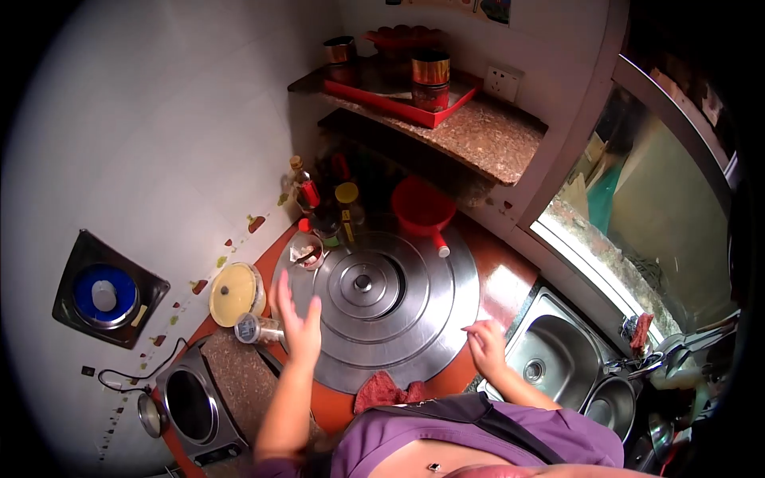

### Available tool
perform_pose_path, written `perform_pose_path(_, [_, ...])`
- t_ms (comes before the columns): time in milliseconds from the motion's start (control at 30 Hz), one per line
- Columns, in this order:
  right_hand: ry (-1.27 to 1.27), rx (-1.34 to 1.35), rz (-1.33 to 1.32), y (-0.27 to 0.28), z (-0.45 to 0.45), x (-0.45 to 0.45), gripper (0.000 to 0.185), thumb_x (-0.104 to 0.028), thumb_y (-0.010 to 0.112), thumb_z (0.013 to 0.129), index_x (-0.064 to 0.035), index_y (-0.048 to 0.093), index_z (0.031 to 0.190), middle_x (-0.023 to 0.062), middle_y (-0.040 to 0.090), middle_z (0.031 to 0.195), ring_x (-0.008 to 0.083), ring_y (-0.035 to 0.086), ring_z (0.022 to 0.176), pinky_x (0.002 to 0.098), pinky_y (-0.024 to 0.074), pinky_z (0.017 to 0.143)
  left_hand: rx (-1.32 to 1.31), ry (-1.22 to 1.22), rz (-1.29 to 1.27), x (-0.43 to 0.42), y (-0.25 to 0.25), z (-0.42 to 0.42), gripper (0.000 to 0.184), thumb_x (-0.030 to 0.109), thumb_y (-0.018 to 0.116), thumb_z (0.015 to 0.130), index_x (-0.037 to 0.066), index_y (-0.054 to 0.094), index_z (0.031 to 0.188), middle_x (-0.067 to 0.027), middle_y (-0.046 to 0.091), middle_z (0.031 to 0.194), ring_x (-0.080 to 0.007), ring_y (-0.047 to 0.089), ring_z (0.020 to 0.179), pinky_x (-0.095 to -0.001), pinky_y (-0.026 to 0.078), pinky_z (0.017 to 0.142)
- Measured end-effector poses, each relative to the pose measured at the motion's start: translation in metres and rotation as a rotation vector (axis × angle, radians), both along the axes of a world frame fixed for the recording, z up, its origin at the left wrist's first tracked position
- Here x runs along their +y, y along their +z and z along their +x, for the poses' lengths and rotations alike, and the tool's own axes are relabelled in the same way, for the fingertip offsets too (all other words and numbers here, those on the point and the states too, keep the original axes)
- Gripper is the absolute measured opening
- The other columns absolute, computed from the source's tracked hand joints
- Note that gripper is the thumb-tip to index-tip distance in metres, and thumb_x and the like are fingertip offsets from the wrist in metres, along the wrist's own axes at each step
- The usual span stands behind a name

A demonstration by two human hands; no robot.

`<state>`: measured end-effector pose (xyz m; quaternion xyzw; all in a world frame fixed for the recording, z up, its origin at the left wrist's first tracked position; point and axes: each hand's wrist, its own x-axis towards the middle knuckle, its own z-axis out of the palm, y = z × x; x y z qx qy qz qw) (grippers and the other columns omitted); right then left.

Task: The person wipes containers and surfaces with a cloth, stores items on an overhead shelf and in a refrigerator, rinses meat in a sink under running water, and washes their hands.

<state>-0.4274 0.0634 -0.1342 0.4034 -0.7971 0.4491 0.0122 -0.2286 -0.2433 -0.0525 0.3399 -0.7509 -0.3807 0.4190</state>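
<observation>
My left hand (299,323) is raised over the left part of the large round metal lid (430,319), its fingers spread and holding nothing. Just left of it lies a clear jar (259,329) on its side. My right hand (484,344) hovers near the lid's lower right edge, fingers bent together; whether something small is between them is too small to tell. A smaller lid with a knob (362,284) sits at the centre of the large one. Behind my left hand stands a small container with a spoon (306,252). A dark red cloth (386,392) lies at the front edge.
Bottles (305,190) and a red pan (422,205) stand at the back, beneath a stone shelf (494,147) with a red tray (382,106). A steel sink (554,362) is at the right, a cooktop (191,405) at the left. A yellow-lidded tub (234,295) sits against the wall.
</observation>
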Motion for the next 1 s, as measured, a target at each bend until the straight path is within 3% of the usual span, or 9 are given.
perform_pose_path(133, [0.094, -0.102, 0.195, -0.059, 0.064, 0.048, 0.015, -0.015, 0.074, 0.083, -0.0025, 0.065, 0.084, 0.0156, 0.056, 0.091, 0.0349, 0.053, 0.093, 0.0417, 0.0433, 0.084, -0.227, 0.038, 0.38, 0.08, -0.075, 0.135, 0.054, 0.008, 0.068, 0.085, 0.008, 0.053, 0.137, -0.0084, 0.049, 0.137, -0.022, 0.048, 0.119, -0.0378, 0.035, 0.103])
perform_pose_path(200, [0.192, -0.06, 0.213, -0.033, 0.076, 0.046, 0.022, -0.017, 0.075, 0.081, -0.001, 0.059, 0.077, 0.018, 0.056, 0.092, 0.0389, 0.053, 0.09, 0.046, 0.044, 0.08, 0.009, -0.054, 0.456, 0.099, -0.089, 0.195, 0.041, 0.007, 0.065, 0.088, 0.001, 0.058, 0.128, -0.0104, 0.058, 0.131, -0.0217, 0.051, 0.121, -0.0362, 0.034, 0.108])
perform_pose_path(400, [0.323, 0.115, 0.308, 0.015, 0.091, 0.013, 0.013, -0.014, 0.073, 0.082, -0.0021, 0.067, 0.081, 0.0134, 0.063, 0.097, 0.0348, 0.057, 0.096, 0.0419, 0.0473, 0.085, 0.133, 0.4, 0.254, 0.137, -0.028, 0.294, 0.03, 0.007, 0.06, 0.094, -0.002, 0.06, 0.122, -0.011, 0.062, 0.126, -0.0199, 0.053, 0.119, -0.0337, 0.034, 0.108])
perform_pose_path(500, [0.407, 0.083, 0.325, 0.008, 0.123, 0.004, 0.007, -0.009, 0.07, 0.081, -0.0025, 0.069, 0.083, 0.0133, 0.063, 0.098, 0.0349, 0.058, 0.097, 0.0411, 0.0485, 0.087, 0.152, 0.493, 0.23, 0.17, -0.047, 0.343, 0.029, 0.006, 0.059, 0.096, 0.0, 0.06, 0.124, -0.0063, 0.06, 0.126, -0.0107, 0.052, 0.105, -0.0253, 0.039, 0.094])
perform_pose_path(667, [0.897, 0.219, 0.472, -0.059, 0.169, 0.004, 0.035, -0.01, 0.069, 0.078, -0.0148, 0.069, 0.112, 0.0136, 0.06, 0.104, 0.0361, 0.056, 0.103, 0.0436, 0.0485, 0.092, 0.243, 0.558, 0.484, 0.237, -0.104, 0.392, 0.027, 0.008, 0.061, 0.094, 0.001, 0.063, 0.12, -0.0049, 0.064, 0.12, -0.011, 0.051, 0.106, -0.0262, 0.039, 0.096])
perform_pose_path(800, [1.094, 0.594, 0.728, -0.093, 0.197, -0.008, 0.081, -0.037, 0.071, 0.084, -0.038, 0.03, 0.153, 0.0153, 0.034, 0.151, 0.0393, 0.033, 0.139, 0.057, 0.031, 0.11, 0.204, 0.552, 0.503, 0.27, -0.111, 0.4, 0.027, 0.008, 0.06, 0.095, 0.001, 0.063, 0.121, -0.0055, 0.064, 0.119, -0.0103, 0.053, 0.103, -0.0252, 0.041, 0.094])
perform_pose_path(833, [1.151, 0.511, 0.991, -0.101, 0.203, -0.017, 0.088, -0.044, 0.07, 0.085, -0.0431, 0.017, 0.155, 0.0152, 0.019, 0.16, 0.0393, 0.016, 0.148, 0.0628, 0.0187, 0.114, 0.201, 0.569, 0.518, 0.274, -0.11, 0.4, 0.027, 0.008, 0.06, 0.095, 0.0, 0.063, 0.121, -0.0058, 0.064, 0.119, -0.0109, 0.053, 0.103, -0.0259, 0.041, 0.094])
perform_pose_path(933, [1.136, 0.467, 1.063, -0.134, 0.207, -0.038, 0.065, -0.031, 0.065, 0.09, -0.0353, 0.037, 0.149, 0.0201, 0.043, 0.14, 0.0378, 0.056, 0.12, 0.0479, 0.0485, 0.096, 0.259, 0.612, 0.491, 0.282, -0.104, 0.399, 0.027, 0.008, 0.06, 0.096, -0.001, 0.062, 0.121, -0.0064, 0.064, 0.118, -0.0115, 0.054, 0.104, -0.0264, 0.043, 0.094])
perform_pose_path(1000, [1.093, 0.248, 0.833, -0.154, 0.21, -0.056, 0.05, -0.024, 0.061, 0.091, -0.0284, 0.05, 0.14, 0.0193, 0.056, 0.118, 0.036, 0.064, 0.1, 0.0434, 0.0538, 0.085, 0.267, 0.639, 0.492, 0.287, -0.105, 0.399, 0.027, 0.008, 0.06, 0.096, -0.001, 0.062, 0.122, -0.0067, 0.064, 0.117, -0.0119, 0.055, 0.105, -0.0268, 0.043, 0.095])
